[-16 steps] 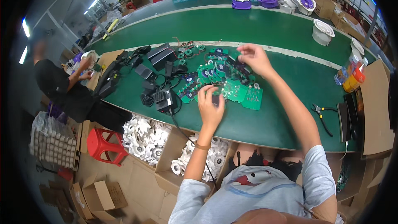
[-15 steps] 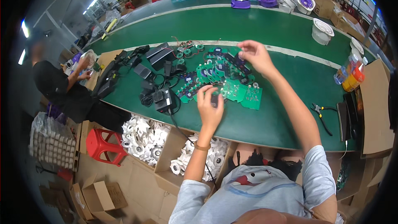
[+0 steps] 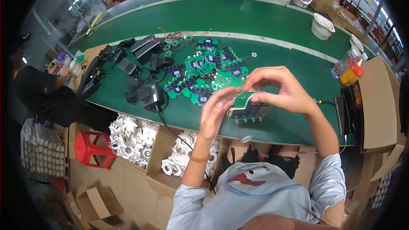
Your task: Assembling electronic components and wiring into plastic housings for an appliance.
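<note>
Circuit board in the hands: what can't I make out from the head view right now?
- Circuit board: its top edge is hidden under the right hand; the parts on its face are too small to tell.
- Left hand: motion-blurred, so contact with the board is unclear.
- Small pale piece below the board: blurred, kind unclear.

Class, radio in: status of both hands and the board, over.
Right hand pinching green circuit board, lifted off green table. Left hand touching board's edge. Nothing between the hands.
</note>
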Demonstrator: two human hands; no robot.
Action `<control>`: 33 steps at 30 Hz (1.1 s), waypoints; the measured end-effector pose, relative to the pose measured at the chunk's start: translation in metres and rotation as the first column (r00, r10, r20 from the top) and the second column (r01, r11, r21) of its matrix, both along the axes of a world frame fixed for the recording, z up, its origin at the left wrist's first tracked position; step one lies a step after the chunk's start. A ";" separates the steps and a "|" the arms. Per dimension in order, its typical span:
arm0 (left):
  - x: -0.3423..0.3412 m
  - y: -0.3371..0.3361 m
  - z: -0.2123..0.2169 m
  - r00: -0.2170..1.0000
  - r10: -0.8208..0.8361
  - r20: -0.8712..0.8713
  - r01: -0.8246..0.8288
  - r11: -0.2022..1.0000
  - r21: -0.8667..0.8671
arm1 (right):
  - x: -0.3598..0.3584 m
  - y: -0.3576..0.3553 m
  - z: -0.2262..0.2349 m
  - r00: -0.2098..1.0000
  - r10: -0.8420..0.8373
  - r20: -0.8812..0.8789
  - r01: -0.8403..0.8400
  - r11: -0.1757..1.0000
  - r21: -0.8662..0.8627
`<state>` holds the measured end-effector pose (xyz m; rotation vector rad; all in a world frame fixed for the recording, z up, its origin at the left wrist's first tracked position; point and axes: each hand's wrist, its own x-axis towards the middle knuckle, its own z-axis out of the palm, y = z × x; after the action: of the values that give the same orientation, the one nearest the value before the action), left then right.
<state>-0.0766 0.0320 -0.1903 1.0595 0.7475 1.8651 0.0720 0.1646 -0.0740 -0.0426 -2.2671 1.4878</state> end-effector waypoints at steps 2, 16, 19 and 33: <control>0.015 -0.003 0.002 0.942 -0.204 0.266 0.208 0.978 0.011 | 0.000 -0.008 0.002 0.985 -0.071 0.160 0.074 0.997 -0.013; 0.070 -0.047 -0.051 0.751 -0.005 0.660 0.137 0.979 -0.149 | -0.001 -0.031 -0.057 0.907 -0.137 0.397 0.156 0.988 -0.016; 0.062 -0.052 -0.052 0.732 0.042 0.681 0.121 0.974 -0.189 | -0.027 -0.004 -0.069 0.943 -0.295 0.156 0.231 0.914 0.333; 0.047 -0.046 -0.059 0.603 0.223 0.766 -0.062 0.970 -0.234 | -0.064 0.062 -0.096 0.863 -0.466 0.195 0.503 0.827 -0.252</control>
<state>-0.0294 -0.0137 -0.2491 -0.0297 0.4457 2.0803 0.0077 0.2268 -0.1702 -0.7686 -1.8942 1.5443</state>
